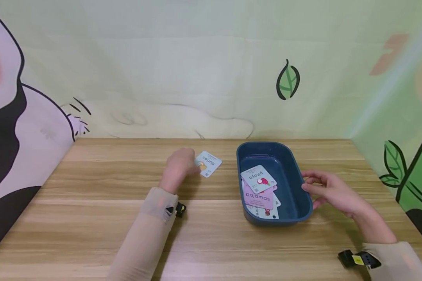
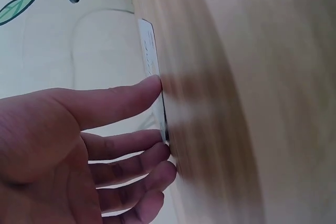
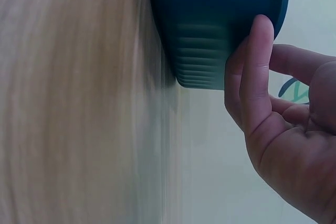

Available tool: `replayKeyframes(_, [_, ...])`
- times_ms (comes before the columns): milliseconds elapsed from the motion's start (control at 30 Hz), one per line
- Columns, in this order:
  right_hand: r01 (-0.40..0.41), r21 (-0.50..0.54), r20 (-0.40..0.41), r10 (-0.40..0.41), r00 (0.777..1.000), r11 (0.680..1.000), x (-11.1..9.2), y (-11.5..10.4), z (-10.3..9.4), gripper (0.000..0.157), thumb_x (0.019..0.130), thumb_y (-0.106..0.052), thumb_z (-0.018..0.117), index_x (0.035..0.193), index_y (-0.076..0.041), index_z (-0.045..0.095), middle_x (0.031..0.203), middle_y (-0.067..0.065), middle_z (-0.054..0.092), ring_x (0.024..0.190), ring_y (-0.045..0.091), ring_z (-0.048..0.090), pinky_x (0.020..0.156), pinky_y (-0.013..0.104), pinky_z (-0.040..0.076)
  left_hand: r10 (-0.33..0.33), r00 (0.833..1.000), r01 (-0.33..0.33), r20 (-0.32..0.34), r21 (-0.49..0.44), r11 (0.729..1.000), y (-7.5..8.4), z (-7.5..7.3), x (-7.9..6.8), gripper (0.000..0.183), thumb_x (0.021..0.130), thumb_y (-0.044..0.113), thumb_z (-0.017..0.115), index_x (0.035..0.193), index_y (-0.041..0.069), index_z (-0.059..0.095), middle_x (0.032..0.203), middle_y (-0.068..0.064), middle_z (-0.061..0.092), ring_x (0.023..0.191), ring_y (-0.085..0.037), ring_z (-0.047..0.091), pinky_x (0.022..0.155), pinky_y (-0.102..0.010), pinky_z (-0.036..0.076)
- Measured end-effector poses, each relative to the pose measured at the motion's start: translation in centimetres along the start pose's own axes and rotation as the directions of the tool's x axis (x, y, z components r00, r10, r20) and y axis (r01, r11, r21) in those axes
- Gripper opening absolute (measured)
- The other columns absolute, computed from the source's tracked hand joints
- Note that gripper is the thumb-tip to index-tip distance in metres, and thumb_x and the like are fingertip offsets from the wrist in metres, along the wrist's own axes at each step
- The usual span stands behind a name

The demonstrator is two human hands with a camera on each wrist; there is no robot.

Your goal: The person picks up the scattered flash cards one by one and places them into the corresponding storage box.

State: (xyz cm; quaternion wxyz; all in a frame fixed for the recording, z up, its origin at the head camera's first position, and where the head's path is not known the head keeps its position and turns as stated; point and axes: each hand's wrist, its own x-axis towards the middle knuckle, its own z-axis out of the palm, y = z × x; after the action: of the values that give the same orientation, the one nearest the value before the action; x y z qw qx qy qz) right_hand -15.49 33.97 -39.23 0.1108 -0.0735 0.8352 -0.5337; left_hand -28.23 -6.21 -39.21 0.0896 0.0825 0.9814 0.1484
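Card (image 1: 208, 163) marked "durian" lies on table (image 1: 91, 218), left of blue tray (image 1: 300, 203). Left hand (image 1: 178, 166) touches its edge, fingers nearly straight, not yet gripping. Right hand (image 1: 332, 191) steadies tray's right wall, fingers relaxed. About 3 cards (image 1: 258, 189) already in tray; 1 left outside.

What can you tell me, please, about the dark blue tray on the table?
The dark blue tray is a rounded rectangular tub that looks like plastic, with a rolled rim and ribbed lower corners. It sits upright on the wooden table, right of centre. Inside lie several overlapping cards: a pale card reading pitaya on top, a pink card reading pajamas under it, others beneath. The right hand touches its right wall with the fingers.
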Motion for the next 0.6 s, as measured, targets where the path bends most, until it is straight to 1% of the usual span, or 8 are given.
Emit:
replayKeyframes(200, [-0.011, 0.004, -0.007, 0.011, 1.0, 1.0, -0.03, 0.01, 0.0, 0.056, 0.104, -0.013, 0.061, 0.145, 0.017, 0.037, 0.117, 0.028, 0.053, 0.09, 0.021, 0.064, 0.063, 0.042, 0.06, -0.005, 1.0, 0.005, 0.007, -0.037, 0.999, -0.12, 0.02, 0.05, 0.029, 0.076, 0.013, 0.087, 0.092, 0.003, 0.065, 0.085, -0.009, 0.064, 0.075, -0.024, 0.057, 0.065, -0.034, 0.048])
replayKeyframes(367, [-0.013, 0.005, -0.007, 0.013, 1.0, 1.0, -0.07, -0.1, 0.01, 0.055, 0.105, -0.012, 0.06, 0.145, 0.018, 0.037, 0.117, 0.028, 0.053, 0.091, 0.021, 0.064, 0.063, 0.042, 0.06, -0.005, 1.0, 0.005, 0.006, -0.041, 0.999, -0.16, -0.03, 0.0, 0.03, 0.076, 0.014, 0.087, 0.093, 0.003, 0.064, 0.085, -0.009, 0.064, 0.075, -0.024, 0.056, 0.065, -0.034, 0.048])
replayKeyframes(600, [-0.011, 0.006, 0.0, 0.011, 1.0, 1.0, 0.0, -0.27, 0.03, 0.056, 0.104, -0.012, 0.061, 0.145, 0.018, 0.036, 0.117, 0.028, 0.053, 0.09, 0.021, 0.064, 0.063, 0.041, 0.06, -0.012, 1.0, 0.013, 0.011, -0.08, 0.997, -0.52, -0.14, -0.13, 0.03, 0.076, 0.012, 0.086, 0.093, 0.003, 0.063, 0.085, -0.009, 0.064, 0.073, -0.023, 0.055, 0.064, -0.033, 0.047])
